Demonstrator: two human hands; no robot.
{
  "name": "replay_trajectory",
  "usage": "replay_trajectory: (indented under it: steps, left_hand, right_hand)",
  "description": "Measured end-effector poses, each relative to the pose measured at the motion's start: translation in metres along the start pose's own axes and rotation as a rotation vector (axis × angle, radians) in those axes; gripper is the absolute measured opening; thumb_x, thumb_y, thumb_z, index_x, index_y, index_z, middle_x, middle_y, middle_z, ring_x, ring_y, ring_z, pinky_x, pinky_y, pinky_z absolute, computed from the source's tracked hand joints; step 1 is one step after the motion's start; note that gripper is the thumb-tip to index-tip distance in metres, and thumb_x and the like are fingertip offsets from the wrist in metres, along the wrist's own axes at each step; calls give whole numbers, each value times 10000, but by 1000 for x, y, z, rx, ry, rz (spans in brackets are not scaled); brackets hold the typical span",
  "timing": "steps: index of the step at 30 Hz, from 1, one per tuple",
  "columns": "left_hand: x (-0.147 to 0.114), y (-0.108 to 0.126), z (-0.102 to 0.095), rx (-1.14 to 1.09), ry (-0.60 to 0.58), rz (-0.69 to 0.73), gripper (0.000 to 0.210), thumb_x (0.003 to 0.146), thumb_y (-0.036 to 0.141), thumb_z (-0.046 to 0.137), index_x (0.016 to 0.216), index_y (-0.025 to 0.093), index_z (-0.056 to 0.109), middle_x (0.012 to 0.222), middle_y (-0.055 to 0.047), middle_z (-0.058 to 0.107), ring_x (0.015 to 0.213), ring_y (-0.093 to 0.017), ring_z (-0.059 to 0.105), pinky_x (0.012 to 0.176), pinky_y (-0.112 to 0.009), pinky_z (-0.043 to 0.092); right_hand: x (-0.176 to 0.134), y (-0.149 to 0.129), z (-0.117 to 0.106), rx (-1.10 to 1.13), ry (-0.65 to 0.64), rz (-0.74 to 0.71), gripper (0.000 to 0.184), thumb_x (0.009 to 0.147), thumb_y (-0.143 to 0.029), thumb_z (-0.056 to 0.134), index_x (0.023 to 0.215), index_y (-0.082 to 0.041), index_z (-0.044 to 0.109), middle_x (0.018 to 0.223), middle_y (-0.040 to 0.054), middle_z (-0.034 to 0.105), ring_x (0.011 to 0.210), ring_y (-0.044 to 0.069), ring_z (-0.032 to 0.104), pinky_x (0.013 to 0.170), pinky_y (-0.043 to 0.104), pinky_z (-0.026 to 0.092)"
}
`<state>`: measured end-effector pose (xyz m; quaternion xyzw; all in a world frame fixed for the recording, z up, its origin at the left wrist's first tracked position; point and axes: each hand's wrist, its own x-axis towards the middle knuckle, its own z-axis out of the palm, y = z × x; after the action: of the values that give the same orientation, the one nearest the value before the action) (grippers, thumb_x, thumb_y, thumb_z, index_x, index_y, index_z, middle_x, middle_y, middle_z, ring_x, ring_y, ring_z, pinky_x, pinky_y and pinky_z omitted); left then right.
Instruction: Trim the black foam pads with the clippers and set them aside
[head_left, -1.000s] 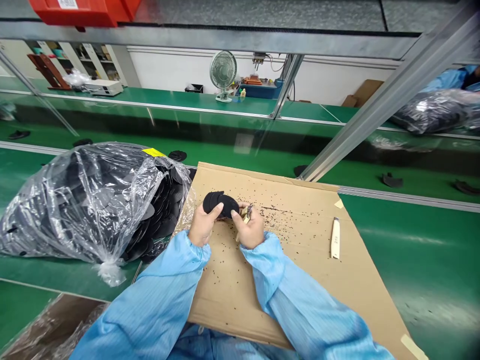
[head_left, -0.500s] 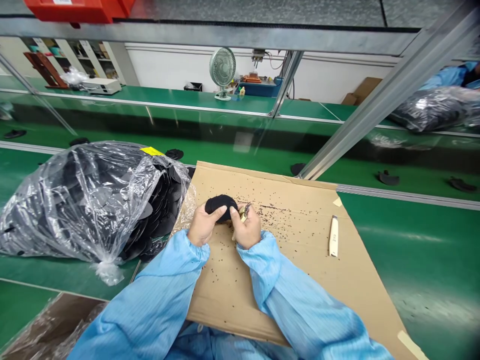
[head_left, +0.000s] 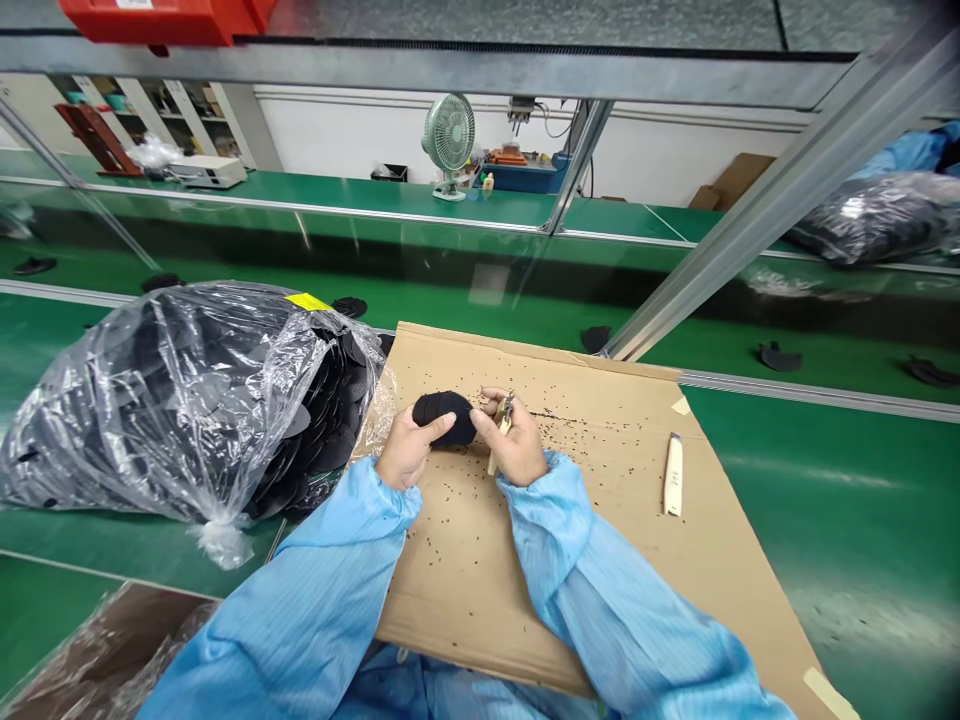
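the stack of black pieces (head_left: 452,420) sits at 2 o'clock from the left hand (head_left: 403,452), which pinches it under the thumb and so is the nearer hand. its long axis runs roughly 9 to 3 o'clock. from the right hand (head_left: 519,448) it lies between 9 and 10 o'clock; that thumb tip meets or nearly meets its edge, contact unclear, while the hand grips 1 cream-handled tool (head_left: 505,423).

counted: 1 stack, layers too merged to number; 1 pale slim tool (head_left: 673,478) at 3 o'clock from the right hand, on 1 cardboard sheet (head_left: 675,600); 1 clear bag (head_left: 172,400) at 9 o'clock; scraps (head_left: 551,415) uncountable.
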<state>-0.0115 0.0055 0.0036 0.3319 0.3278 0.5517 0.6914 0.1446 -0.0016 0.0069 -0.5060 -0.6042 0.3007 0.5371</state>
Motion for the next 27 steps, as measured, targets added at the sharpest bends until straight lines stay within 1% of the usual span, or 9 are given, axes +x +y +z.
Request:
replay_trajectory:
  steps: [2, 5, 7, 9, 11, 13, 16, 21, 27]
  left_hand:
    - [-1, 0, 0, 96, -3, 21, 370, 613, 253, 802, 941, 130, 684, 951, -75, 719, 897, -210, 658, 877, -384, 507]
    - [-3, 0, 1, 382, -1, 77, 280, 623, 240, 781, 865, 133, 691, 858, -57, 721, 811, -197, 657, 799, -341, 520]
    - [-5, -1, 1, 551, -23, 133, 218, 655, 237, 751, 842, 141, 693, 845, -54, 718, 794, -189, 652, 779, -320, 515]
    - [-7, -3, 2, 653, -47, 196, 189, 688, 242, 722, 851, 151, 691, 863, -53, 714, 803, -182, 645, 779, -305, 506]
    - [-8, -4, 3, 724, -51, 239, 176, 706, 254, 706, 850, 156, 684, 849, -51, 703, 790, -177, 637, 761, -296, 501]
    - [-9, -6, 3, 776, -52, 252, 166, 711, 267, 699, 832, 156, 675, 823, -49, 689, 778, -176, 628, 741, -291, 497]
    - [-10, -6, 4, 805, -30, 225, 169, 711, 271, 690, 832, 155, 667, 809, -45, 679, 773, -175, 622, 723, -283, 491]
    - [-11, -7, 5, 794, -1, 146, 200, 701, 295, 695, 831, 148, 657, 767, -32, 664, 716, -159, 599, 673, -266, 475]
    - [-15, -8, 10, 807, -49, 139, 193, 716, 312, 688, 812, 149, 654, 774, -32, 663, 720, -154, 587, 680, -263, 473]
  right_hand:
    - [0, -1, -2, -12, -45, -34, 429, 791, -473, 650, 1107, -192, 580, 930, 58, 628, 843, 194, 615, 792, 357, 507]
    - [-2, -4, 1, -1, -81, -81, 363, 876, -463, 545, 1114, -191, 585, 1053, 84, 646, 981, 210, 608, 888, 372, 479]
    - [-5, -5, 5, 8, -88, -83, 367, 912, -468, 481, 1134, -196, 588, 1110, 90, 642, 1016, 210, 604, 903, 369, 473]
    - [-7, -5, 9, -8, -42, -75, 374, 928, -484, 438, 1096, -200, 615, 1088, 87, 652, 999, 211, 612, 885, 365, 480]
    - [-8, -3, 12, -45, 55, -72, 385, 945, -486, 394, 1003, -197, 642, 1016, 84, 668, 962, 213, 620, 869, 370, 482]
    - [-8, -1, 13, -49, 138, -82, 397, 958, -476, 364, 949, -191, 640, 1005, 89, 670, 978, 217, 618, 886, 383, 474]
    - [-8, 3, 12, 19, 163, -63, 385, 961, -468, 367, 944, -186, 629, 1010, 92, 679, 960, 212, 631, 867, 378, 485]
    - [-8, 2, 13, 63, 217, -53, 340, 914, -491, 472, 830, -183, 587, 782, 56, 678, 757, 189, 639, 731, 335, 495]
    - [-7, -1, 16, -108, 273, -34, 473, 917, -546, 396, 671, -179, 565, 629, 32, 596, 612, 158, 564, 609, 292, 435]
